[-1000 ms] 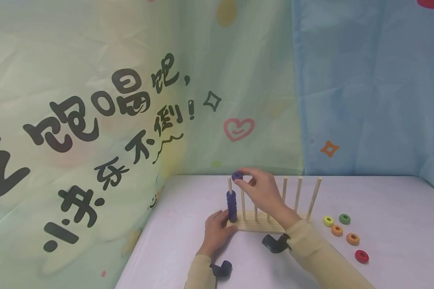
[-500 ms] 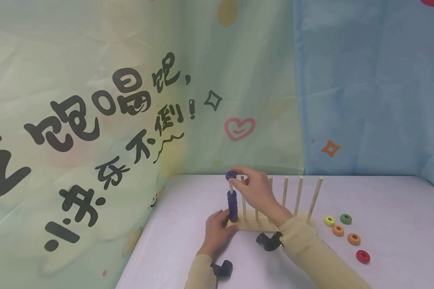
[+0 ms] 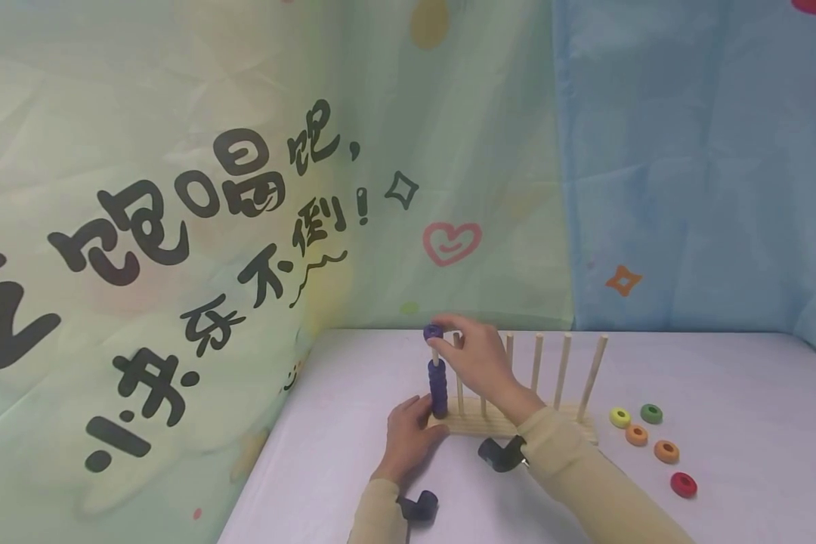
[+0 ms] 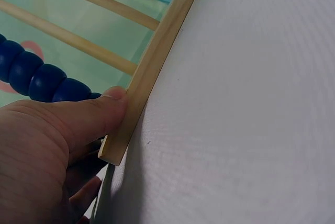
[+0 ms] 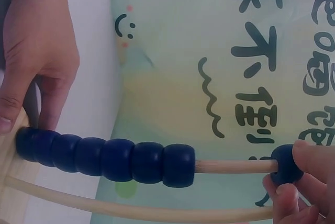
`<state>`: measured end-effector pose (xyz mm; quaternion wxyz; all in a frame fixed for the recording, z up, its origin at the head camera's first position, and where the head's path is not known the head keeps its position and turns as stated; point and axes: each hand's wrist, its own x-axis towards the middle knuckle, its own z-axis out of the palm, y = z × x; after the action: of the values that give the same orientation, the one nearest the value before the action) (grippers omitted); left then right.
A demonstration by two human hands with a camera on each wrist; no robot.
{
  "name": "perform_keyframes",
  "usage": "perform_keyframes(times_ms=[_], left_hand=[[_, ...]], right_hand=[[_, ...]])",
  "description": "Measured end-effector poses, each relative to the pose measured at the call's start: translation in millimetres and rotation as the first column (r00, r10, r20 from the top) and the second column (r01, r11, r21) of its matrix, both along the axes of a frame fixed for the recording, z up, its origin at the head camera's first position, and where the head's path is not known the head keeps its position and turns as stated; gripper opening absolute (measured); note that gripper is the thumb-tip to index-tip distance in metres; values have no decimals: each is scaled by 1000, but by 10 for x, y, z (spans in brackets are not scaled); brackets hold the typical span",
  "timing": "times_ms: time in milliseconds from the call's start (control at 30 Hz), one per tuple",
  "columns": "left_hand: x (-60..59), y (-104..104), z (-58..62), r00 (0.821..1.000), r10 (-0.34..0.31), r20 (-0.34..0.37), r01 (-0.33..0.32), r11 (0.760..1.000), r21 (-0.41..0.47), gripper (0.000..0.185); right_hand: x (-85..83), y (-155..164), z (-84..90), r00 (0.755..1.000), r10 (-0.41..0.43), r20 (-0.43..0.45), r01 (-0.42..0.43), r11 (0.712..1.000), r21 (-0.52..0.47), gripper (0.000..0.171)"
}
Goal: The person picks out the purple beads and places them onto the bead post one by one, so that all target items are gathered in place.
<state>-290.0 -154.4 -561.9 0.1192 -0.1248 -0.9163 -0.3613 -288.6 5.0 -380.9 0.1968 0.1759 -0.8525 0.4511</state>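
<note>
My right hand (image 3: 481, 361) pinches a dark blue ring bead (image 5: 285, 165) between thumb and fingers. The bead sits at the tip of the leftmost peg, which enters its hole in the right wrist view. Lower on that peg is a stack of several matching blue beads (image 5: 118, 159), with bare peg (image 5: 235, 166) between stack and held bead. At the left end of the wooden base (image 3: 483, 425), my left hand (image 3: 408, 438) grips the edge, thumb on the front side. Its other fingers are partly hidden behind the base in the left wrist view.
Several bare wooden pegs (image 3: 590, 378) rise from the base to the right. Loose beads lie right of the rack on the white table (image 3: 734, 423): yellow (image 3: 620, 417), green (image 3: 651, 413), two orange (image 3: 666, 452) and red (image 3: 683, 484). A printed curtain (image 3: 449, 166) hangs behind.
My right hand has moved left with the blue bead, from beside the leftmost peg to over its tip, then slightly down. The left hand has kept its place on the base.
</note>
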Motion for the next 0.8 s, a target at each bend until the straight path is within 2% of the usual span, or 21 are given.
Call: perform_keyframes(times_ms=[300, 500, 800], left_hand=[[6, 8, 19, 1000, -8, -15, 8, 1000, -5, 56], [9, 0, 15, 999, -9, -38, 9, 1000, -15, 56], [15, -8, 26, 999, -15, -34, 15, 1000, -15, 56]], right_hand=[[-6, 3, -47, 1000, -26, 2, 26, 999, 29, 26], [-6, 21, -59, 1000, -22, 0, 22, 1000, 11, 24], [26, 25, -50, 1000, -9, -11, 8, 999, -36, 25]])
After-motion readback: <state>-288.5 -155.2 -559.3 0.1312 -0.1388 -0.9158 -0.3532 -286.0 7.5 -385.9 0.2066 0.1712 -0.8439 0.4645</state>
